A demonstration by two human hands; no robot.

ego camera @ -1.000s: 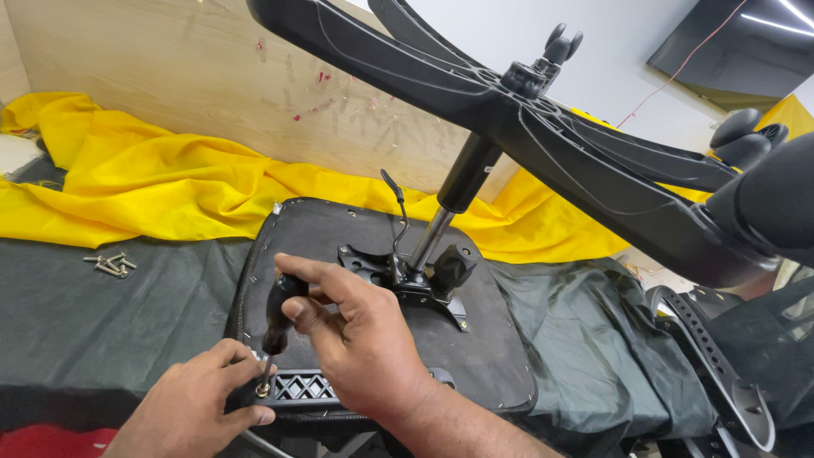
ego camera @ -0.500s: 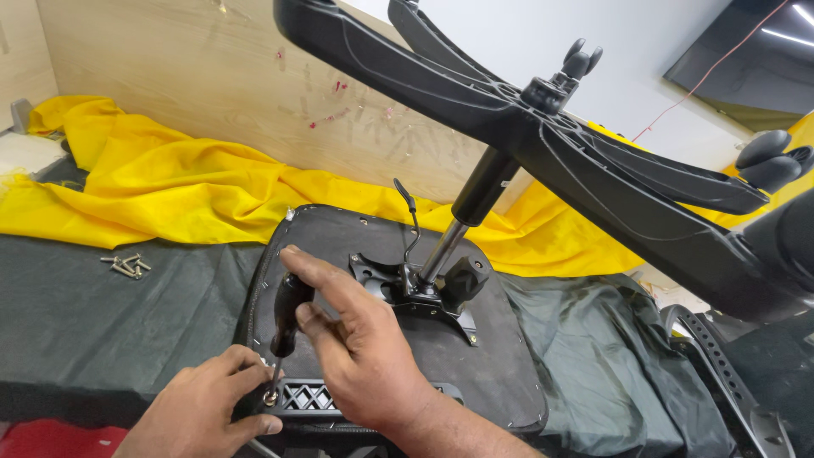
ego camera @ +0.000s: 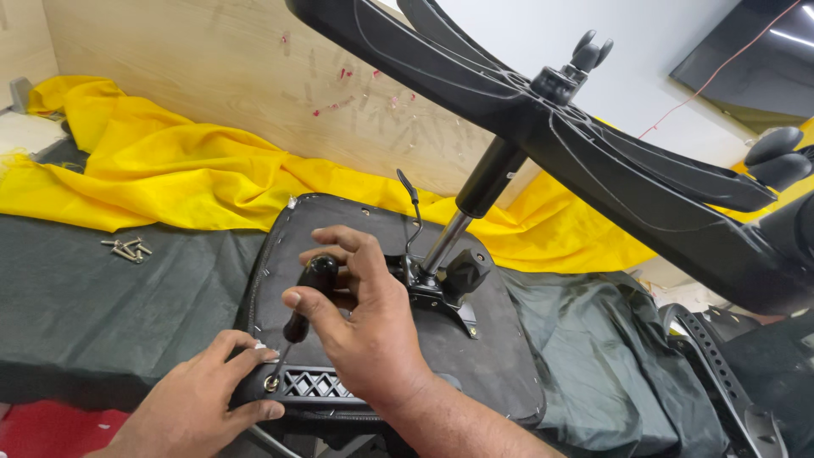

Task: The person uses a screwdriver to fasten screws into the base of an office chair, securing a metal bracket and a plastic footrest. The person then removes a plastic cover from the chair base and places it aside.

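Note:
An upturned black office chair seat point(ego camera: 500, 356) lies on a dark green cloth, its gas column point(ego camera: 475, 203) and star base point(ego camera: 593, 144) rising over it. My right hand point(ego camera: 365, 314) grips a black-handled screwdriver point(ego camera: 307, 293), whose tip meets a screw with a washer point(ego camera: 271, 382) at the seat's near edge. My left hand point(ego camera: 199, 403) rests on that edge, fingertips pinching beside the screw. A black grille piece point(ego camera: 318, 386) sits just right of the screw.
Several loose screws point(ego camera: 127, 248) lie on the dark cloth at left. Yellow cloth point(ego camera: 170, 178) is heaped along a wooden board point(ego camera: 212, 76) behind. A black perforated chair part point(ego camera: 721, 373) lies at right, castors point(ego camera: 776, 157) above it.
The view has shifted closer. My right hand has wrapped around the screwdriver handle and stood it more upright over the screw; my left hand stays at the seat edge.

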